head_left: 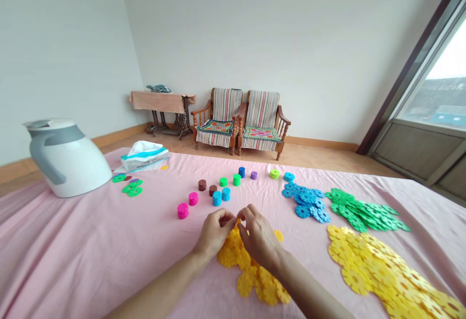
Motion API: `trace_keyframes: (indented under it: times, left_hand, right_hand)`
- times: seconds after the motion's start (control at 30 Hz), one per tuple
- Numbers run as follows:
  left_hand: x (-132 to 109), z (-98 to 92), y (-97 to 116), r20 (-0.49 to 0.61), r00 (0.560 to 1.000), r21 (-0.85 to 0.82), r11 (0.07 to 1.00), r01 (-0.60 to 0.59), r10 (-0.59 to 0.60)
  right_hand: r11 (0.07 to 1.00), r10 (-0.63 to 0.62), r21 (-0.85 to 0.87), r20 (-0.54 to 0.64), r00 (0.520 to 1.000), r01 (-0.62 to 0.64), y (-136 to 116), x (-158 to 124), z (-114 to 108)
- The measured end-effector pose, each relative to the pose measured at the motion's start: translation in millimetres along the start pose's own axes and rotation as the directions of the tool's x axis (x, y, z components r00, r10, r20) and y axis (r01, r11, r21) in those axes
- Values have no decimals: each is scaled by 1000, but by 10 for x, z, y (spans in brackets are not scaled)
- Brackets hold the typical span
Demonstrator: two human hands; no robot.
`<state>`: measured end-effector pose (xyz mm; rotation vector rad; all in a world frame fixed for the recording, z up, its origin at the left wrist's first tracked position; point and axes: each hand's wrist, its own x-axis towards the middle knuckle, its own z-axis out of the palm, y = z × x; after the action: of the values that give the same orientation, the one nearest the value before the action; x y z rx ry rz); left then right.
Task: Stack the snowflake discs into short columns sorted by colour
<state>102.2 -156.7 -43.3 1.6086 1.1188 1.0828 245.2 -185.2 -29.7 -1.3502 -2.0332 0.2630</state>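
Note:
Yellow notched discs (251,280) lie in a loose heap on the pink cloth (145,241), under and in front of both hands. My left hand (216,231) is at the heap's upper left, thumb and fingers pinched together. Close beside it, my right hand (257,234) is bent over the top of the heap, its fingertips pinched too. A bit of yellow shows between the two sets of fingertips, apparently a disc held by both. Just beyond the hands stand short stacks of discs: pink (182,210), light blue (216,198), brown (202,185) and green (236,179).
To the right lie piles of blue discs (306,202), green discs (364,209) and more yellow discs (386,270). A white jug (76,163) and a tissue box (145,158) stand at the left. Two wooden chairs (262,134) are beyond the cloth.

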Motion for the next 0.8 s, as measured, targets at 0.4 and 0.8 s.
trace_keyframes:
  times: [0.4, 0.8]
  left_hand:
    - [19, -784, -297, -105, 990, 342, 932, 120, -89]
    - [-172, -753, -231, -51, 986, 670, 737, -85, 160]
  right_hand:
    - [962, 271, 63, -300, 915, -264, 751, -230, -104]
    - [961, 246, -27, -373, 894, -276, 961, -246, -230]
